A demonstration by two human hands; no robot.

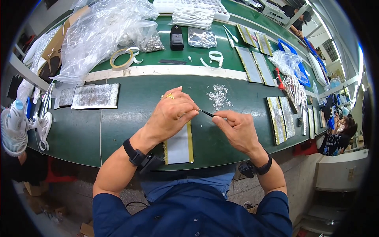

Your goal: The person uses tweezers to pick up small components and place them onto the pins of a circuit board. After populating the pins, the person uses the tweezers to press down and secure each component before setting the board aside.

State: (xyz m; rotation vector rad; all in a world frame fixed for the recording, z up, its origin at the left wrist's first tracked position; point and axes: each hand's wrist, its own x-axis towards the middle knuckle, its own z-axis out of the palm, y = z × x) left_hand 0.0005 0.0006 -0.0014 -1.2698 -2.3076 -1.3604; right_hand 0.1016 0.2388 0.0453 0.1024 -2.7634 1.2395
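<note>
My left hand (170,112), with a gold ring on one finger, is closed in a pinch over the table. Whatever lies between its thumb and fingertip is too small to make out. My right hand (237,128) grips slim black tweezers (207,113), whose tip meets the left fingertips. Below my left hand lies a flat grey-white panel (178,147) with yellow strips along its long edges; the hand hides its far end. Beyond the tweezers, a loose pile of small clear, shiny pieces (218,97) is scattered on the green tabletop.
Metal plates (95,96) lie at left, near a white fan (15,128). Yellow-edged panels (276,120) rest at right beside a red-handled tool (279,81). Farther back are tape rolls (121,60), a black pouch (177,38) and plastic bags (106,35). Another person (339,136) sits far right.
</note>
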